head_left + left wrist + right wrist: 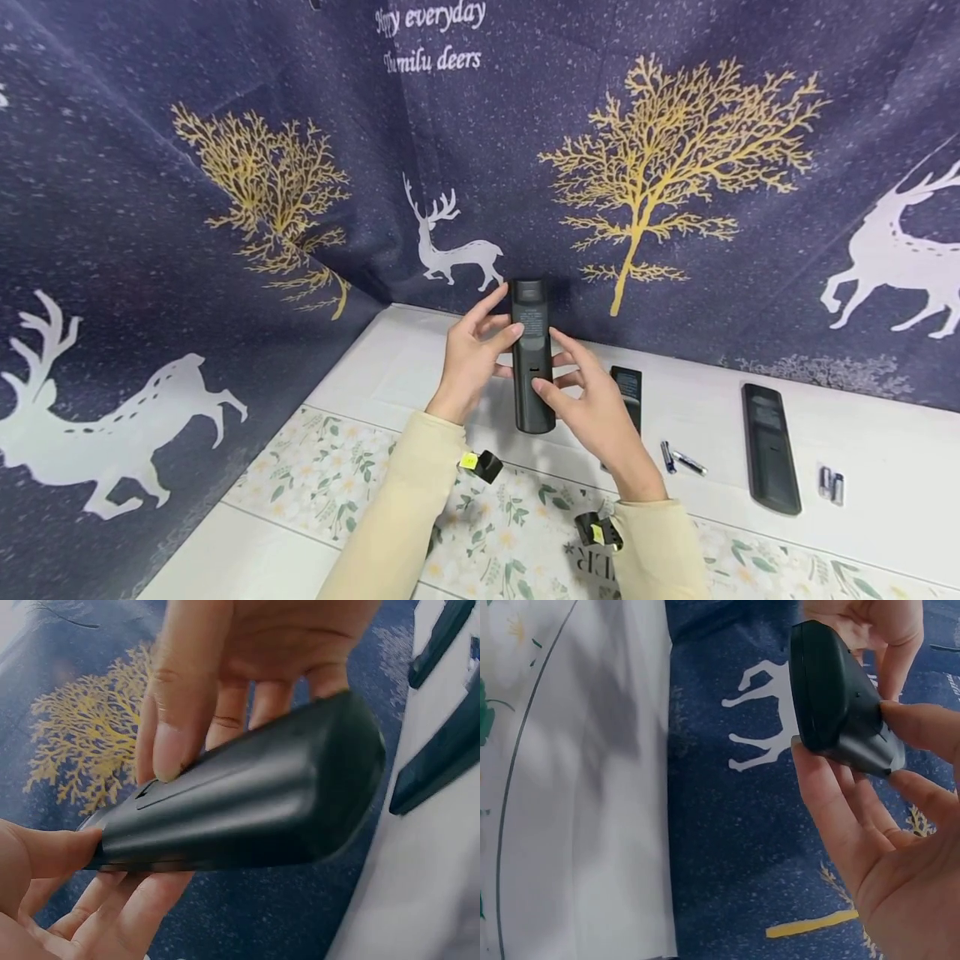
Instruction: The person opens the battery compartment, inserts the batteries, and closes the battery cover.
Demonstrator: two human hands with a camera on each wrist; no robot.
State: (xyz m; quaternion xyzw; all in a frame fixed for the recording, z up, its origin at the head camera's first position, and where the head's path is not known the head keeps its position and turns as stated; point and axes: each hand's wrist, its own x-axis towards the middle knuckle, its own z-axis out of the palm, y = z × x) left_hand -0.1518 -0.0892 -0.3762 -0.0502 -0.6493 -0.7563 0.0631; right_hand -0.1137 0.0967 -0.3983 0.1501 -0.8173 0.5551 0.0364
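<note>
A black remote control (534, 408) is held up above the table, its back with a printed label and a small cover notch facing the head camera. My left hand (471, 358) grips its upper left side, the thumb lying on the back near the label. From the right, my right hand (592, 408) holds the lower half, thumb on the back just below the notch and fingers along the edge. The left wrist view shows the remote's smooth rounded end (330, 780), and the battery cover looks to be in place.
Behind the hands lies a second black remote (628, 387), partly hidden by my right hand. Two loose batteries (692, 463) are right of it, then another black remote (772, 454) and a further pair of batteries (831, 483). A dark printed cloth (495, 167) hangs behind the table.
</note>
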